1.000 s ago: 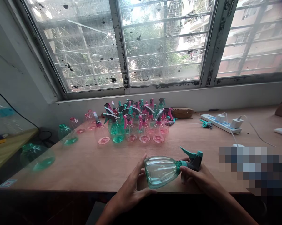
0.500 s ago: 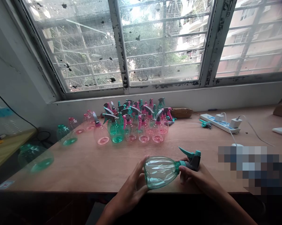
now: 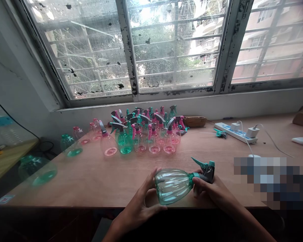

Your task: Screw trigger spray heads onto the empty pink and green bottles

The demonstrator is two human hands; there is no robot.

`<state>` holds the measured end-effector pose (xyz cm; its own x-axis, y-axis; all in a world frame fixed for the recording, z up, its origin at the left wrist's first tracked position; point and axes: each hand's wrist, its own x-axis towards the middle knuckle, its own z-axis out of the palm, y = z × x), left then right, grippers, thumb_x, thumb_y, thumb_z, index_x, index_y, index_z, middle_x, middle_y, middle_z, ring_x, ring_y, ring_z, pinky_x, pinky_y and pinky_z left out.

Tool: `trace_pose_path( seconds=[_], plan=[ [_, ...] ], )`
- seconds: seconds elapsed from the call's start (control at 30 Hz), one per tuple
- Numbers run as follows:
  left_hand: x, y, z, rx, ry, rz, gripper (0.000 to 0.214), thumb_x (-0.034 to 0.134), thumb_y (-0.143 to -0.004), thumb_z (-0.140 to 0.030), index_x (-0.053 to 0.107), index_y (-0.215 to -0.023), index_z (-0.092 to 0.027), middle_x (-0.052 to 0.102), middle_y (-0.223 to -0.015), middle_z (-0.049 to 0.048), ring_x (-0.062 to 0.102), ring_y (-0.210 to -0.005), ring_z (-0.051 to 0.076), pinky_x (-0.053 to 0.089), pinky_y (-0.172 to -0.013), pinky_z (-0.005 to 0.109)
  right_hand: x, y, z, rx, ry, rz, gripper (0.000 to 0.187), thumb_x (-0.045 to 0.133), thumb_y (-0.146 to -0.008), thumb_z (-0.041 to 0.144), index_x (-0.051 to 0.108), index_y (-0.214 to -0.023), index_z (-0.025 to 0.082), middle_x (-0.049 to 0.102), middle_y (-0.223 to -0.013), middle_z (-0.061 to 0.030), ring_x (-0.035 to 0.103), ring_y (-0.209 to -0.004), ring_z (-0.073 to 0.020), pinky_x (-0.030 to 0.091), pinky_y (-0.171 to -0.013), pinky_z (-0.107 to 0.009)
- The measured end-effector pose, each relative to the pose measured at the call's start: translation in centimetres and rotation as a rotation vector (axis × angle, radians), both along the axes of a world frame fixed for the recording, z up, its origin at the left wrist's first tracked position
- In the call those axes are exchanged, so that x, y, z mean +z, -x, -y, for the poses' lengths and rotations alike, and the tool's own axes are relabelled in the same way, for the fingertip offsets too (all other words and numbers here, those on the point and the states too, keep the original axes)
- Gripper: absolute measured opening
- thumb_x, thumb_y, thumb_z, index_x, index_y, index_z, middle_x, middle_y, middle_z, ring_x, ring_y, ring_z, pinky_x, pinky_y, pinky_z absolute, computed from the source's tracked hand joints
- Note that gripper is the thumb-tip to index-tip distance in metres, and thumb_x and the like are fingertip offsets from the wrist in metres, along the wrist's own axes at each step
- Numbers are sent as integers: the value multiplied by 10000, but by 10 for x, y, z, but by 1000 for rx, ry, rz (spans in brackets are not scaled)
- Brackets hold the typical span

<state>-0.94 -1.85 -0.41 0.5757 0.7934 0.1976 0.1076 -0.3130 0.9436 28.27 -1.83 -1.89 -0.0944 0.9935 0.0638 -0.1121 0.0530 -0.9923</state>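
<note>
A clear green spray bottle [image 3: 173,186] lies sideways in the air over the table's front edge, its base to the left. My left hand [image 3: 144,198] is closed around the base end, thumb below and fingers behind. At the neck, my right hand [image 3: 209,188] grips the teal collar between thumb and fingers. The black and teal trigger head [image 3: 207,170] sits on the bottle's neck and points up and right. Part of the right fingers is hidden behind the neck.
Several pink and green spray bottles [image 3: 154,148] with heads stand grouped near the window wall. Bottles without heads, among them a green one [image 3: 44,176], stand at left. A power strip [image 3: 235,132] with plugs and a loose teal trigger head [image 3: 220,133] lie at right.
The bottle has rolled slightly about its length, and my left thumb has slid right along its underside. The right hand keeps its hold at the neck.
</note>
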Motion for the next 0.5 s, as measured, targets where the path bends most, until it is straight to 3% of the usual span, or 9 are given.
trace_pose_path(
  seconds=[0.1,0.27,0.4,0.5],
  plan=[
    [4,-2,1,-2,12,75,1162,895,-746,-178,151,-1580,-495,286,-1669,38,350,-1495,352,437,-1164,502,1,1,1,-17,-3,3,422,803,-779,551,631,-908,187,742,-578,-27,690,-552,-229,510,-552,-314],
    [13,-2,1,20,-24,-46,1003,885,-754,-187,327,-1563,-387,317,-1653,50,313,-1511,351,299,-1249,510,5,1,2,-11,-5,39,430,790,-783,570,650,-889,178,744,-603,-40,691,-571,-231,526,-569,-330],
    [9,-1,2,-17,-41,-22,812,706,-924,-203,272,-1576,-419,238,-1684,41,410,-1465,331,406,-1192,473,7,3,3,-29,1,15,435,799,-770,571,634,-881,184,734,-610,-28,683,-552,-219,517,-542,-316],
    [7,-2,3,-19,-52,-27,1022,807,-845,-194,160,-1588,-466,241,-1683,49,414,-1460,339,408,-1186,480,6,4,4,-35,-3,-4,459,817,-745,576,616,-898,193,724,-594,-12,676,-529,-214,515,-528,-310]
  ],
)
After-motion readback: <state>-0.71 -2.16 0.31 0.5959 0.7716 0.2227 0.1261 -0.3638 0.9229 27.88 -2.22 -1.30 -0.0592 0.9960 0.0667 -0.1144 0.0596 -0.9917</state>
